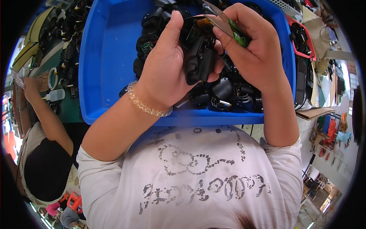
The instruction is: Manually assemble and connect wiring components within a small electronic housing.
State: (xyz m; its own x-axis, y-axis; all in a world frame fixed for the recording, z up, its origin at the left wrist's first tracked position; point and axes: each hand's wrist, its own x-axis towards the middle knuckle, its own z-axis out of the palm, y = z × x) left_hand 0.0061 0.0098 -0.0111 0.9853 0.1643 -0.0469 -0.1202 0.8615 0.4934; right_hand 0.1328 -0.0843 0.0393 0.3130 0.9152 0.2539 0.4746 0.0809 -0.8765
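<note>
- Grips a black plastic housing (pixel 200 61) in the left hand (pixel 164 68), with fingers wrapped around it, above a blue tub (pixel 108 49).
- Clasps green-handled scissors (pixel 241 39) in the right hand (pixel 257 49), with blades parted at the housing's far end, contact unclear.
- Hovers above heaped black parts (pixel 223 89).
- Sits right of a co-worker's hand (pixel 32 86), left of a red basket (pixel 313 47).

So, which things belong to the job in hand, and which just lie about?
Likely job:
black plastic piece (left hand)
green-handled metal scissors (right hand)
blue rectangular plastic bin
black plastic parts inside

Likely lying about:
white plastic bottle
brown cardboard sheet
</note>
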